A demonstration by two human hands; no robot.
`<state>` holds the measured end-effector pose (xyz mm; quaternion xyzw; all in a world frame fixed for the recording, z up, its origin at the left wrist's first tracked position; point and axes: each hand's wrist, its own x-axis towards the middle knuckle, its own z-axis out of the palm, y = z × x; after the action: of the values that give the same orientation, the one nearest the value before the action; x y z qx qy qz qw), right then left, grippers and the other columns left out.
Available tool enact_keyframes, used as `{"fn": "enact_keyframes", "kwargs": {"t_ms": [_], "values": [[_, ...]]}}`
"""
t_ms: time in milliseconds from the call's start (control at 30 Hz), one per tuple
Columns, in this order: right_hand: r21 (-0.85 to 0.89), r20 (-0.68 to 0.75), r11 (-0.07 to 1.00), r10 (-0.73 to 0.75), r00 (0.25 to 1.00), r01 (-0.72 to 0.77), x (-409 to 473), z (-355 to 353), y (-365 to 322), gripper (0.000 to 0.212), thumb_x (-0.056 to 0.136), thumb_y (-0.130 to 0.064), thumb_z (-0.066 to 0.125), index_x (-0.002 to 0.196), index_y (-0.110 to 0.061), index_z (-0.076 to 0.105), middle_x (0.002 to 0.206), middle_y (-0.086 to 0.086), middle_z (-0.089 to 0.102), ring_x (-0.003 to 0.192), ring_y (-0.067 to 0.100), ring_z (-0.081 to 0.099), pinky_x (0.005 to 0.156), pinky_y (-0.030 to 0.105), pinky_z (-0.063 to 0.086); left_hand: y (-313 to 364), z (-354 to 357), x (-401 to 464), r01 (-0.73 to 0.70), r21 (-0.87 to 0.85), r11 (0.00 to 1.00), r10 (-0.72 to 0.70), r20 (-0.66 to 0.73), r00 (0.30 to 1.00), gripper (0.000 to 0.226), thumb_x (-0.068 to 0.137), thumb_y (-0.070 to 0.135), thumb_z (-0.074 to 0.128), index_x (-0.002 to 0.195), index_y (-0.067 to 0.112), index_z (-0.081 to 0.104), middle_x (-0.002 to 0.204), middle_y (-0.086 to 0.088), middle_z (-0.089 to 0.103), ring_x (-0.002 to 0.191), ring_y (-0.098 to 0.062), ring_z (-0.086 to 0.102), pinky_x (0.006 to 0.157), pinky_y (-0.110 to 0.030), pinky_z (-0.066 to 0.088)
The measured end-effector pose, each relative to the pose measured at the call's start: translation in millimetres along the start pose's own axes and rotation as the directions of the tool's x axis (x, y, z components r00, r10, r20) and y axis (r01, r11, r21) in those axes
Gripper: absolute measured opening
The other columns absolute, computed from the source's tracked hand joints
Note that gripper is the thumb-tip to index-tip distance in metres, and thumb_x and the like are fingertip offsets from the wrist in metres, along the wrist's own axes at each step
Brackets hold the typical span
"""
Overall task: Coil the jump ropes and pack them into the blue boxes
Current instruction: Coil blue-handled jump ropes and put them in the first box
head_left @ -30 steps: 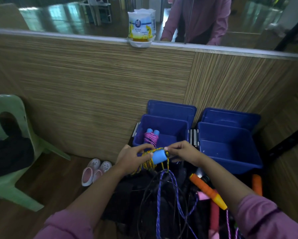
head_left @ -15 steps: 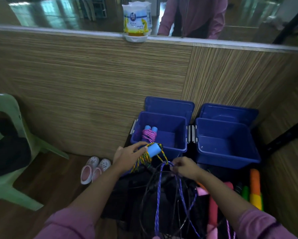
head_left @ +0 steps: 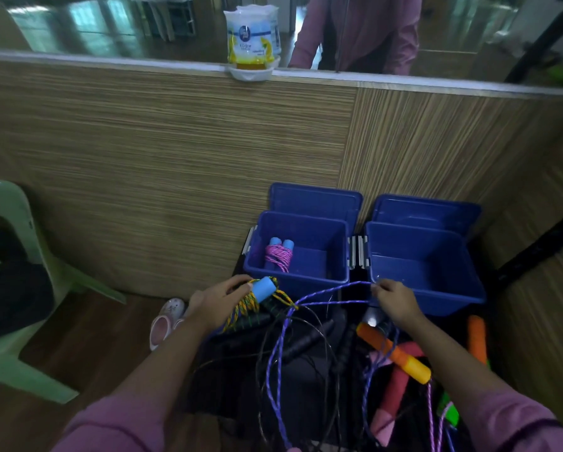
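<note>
**Purple rope stretched between two hands at the blue boxes**

The left hand (head_left: 219, 301) grips a blue-handled rope bundle (head_left: 260, 296); the right hand (head_left: 396, 300) pinches the purple rope (head_left: 332, 290) taut between them. A coiled pink rope (head_left: 278, 256) lies in the left blue box (head_left: 301, 249); the right blue box (head_left: 423, 265) adjoins it. Both stand against a wood-grain wall (head_left: 175, 158) under a mirror (head_left: 110, 24). More ropes tangle on a dark surface, indistinct. A green chair (head_left: 9, 288) is cut off at left.
</note>
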<state>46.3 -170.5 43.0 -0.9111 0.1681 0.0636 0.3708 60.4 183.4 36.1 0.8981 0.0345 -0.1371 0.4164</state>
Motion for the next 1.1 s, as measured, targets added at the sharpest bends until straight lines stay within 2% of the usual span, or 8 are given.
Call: {"fn": "enact_keyframes", "kwargs": {"t_ms": [133,333,500,633,700,800,933,1100], "values": [[-0.121,0.145,0.992,-0.006,0.989,0.023,-1.9,8.3,-3.9,0.019,0.093,-0.022,0.054,0.078,-0.014,0.062,0.077,0.007,0.059,0.078,0.021,0.054,0.057,0.029,0.035,14.2,2.8,-5.9,-0.025,0.038,0.999,0.025,-0.003,1.0,0.034,0.08,0.074,0.045,0.107,0.058,0.057,0.1,0.021,0.065,0.102,-0.004,0.057,0.101,-0.036,0.041],[-0.478,0.286,0.85,-0.09,0.954,0.223,-6.2,32.9,-25.5,0.033,0.085,-0.048,0.057,0.1,-0.019,0.06,0.107,0.01,0.066,0.103,0.029,0.06,0.082,0.034,0.046,8.1,12.6,0.8,-0.026,-0.01,1.0,0.026,0.031,0.999,0.044,0.061,0.092,0.04,0.098,0.071,0.052,0.107,0.011,0.068,0.104,-0.008,0.061,0.099,-0.041,0.045],[-0.59,0.375,0.557,-0.451,0.81,0.584,-20.6,77.1,-52.3,0.079,0.087,-0.04,0.056,0.148,-0.009,0.017,0.153,0.009,0.025,0.139,0.025,0.028,0.109,0.039,0.027,20.3,7.6,-5.3,-0.052,0.117,0.992,0.051,0.01,0.999,0.047,0.073,0.083,0.033,0.115,0.065,0.046,0.111,0.009,0.067,0.106,-0.013,0.059,0.099,-0.035,0.042],[-0.583,0.423,0.488,-0.5,0.755,0.65,-26.8,105.3,-60.8,0.083,0.093,-0.025,0.051,0.15,-0.007,-0.008,0.16,0.006,-0.007,0.148,0.021,-0.001,0.118,0.043,0.008,27.3,4.0,-11.8,-0.089,0.252,0.964,0.091,0.002,0.996,0.037,0.093,0.064,0.037,0.128,0.056,0.043,0.116,0.01,0.065,0.107,-0.011,0.059,0.087,-0.025,0.038],[-0.6,0.443,0.504,-0.438,0.782,0.622,-25.6,114.7,-59.9,0.08,0.094,-0.018,0.049,0.151,-0.009,-0.006,0.16,0.006,0.0,0.147,0.024,0.005,0.117,0.046,0.012,28.0,2.9,-13.3,-0.078,0.274,0.959,0.084,-0.009,0.996,0.036,0.094,0.061,0.037,0.129,0.053,0.045,0.116,0.009,0.065,0.107,-0.011,0.059,0.085,-0.025,0.036],[-0.381,0.479,0.748,-0.343,0.808,0.544,-18.3,125.0,-55.1,0.068,0.092,-0.006,0.048,0.151,-0.013,0.015,0.147,0.014,0.032,0.128,0.034,0.041,0.104,0.04,0.037,29.0,2.4,-14.6,-0.095,0.307,0.947,0.109,-0.028,0.994,0.04,0.093,0.064,0.036,0.129,0.051,0.047,0.114,0.01,0.067,0.107,-0.01,0.059,0.091,-0.027,0.038],[-0.13,0.493,0.894,-0.316,0.811,0.428,-20.7,123.4,-55.7,0.03,0.092,-0.001,0.042,0.119,-0.003,0.055,0.113,0.022,0.061,0.104,0.033,0.058,0.078,0.027,0.038,31.5,2.1,-15.3,-0.101,0.372,0.923,0.129,-0.053,0.99,0.058,0.08,0.072,0.025,0.128,0.05,0.049,0.11,0.009,0.069,0.107,-0.012,0.061,0.097,-0.032,0.038],[-0.103,0.402,0.923,-0.303,0.864,0.371,-8.6,93.6,-48.4,0.009,0.093,-0.004,0.044,0.091,-0.013,0.047,0.089,0.017,0.063,0.074,0.022,0.054,0.063,0.027,0.037,27.1,-3.9,-15.9,-0.023,0.424,0.905,0.073,-0.103,0.992,0.047,0.089,0.069,0.035,0.13,0.049,0.047,0.114,0.005,0.068,0.11,-0.017,0.059,0.095,-0.03,0.037]]}}
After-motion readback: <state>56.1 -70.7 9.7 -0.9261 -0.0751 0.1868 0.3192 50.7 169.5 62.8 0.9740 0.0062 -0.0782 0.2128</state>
